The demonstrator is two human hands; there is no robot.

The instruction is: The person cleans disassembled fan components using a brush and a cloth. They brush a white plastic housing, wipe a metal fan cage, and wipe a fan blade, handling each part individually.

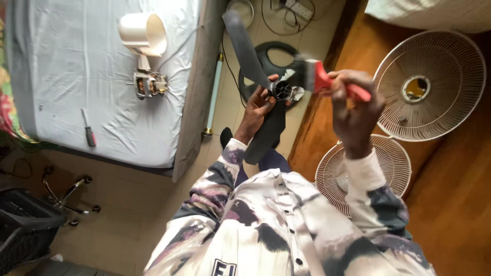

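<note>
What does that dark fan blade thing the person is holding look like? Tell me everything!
The fan blade is dark grey and looks like plastic. Long flat blades spread out from a round hub in the middle, one reaching up and away and another hanging down toward the person's lap. The left hand holds it up in the air by the hub, above the tiled floor. The right hand holds a red-handled brush whose blurred bristles are at the hub.

a room in a home, used for a repair: a bed (102, 76) with a pale sheet, tiled floor (128, 204), a wooden surface (450, 179), a wheeled chair base (69, 197), and cables with a power strip (299, 9) on the floor.
</note>
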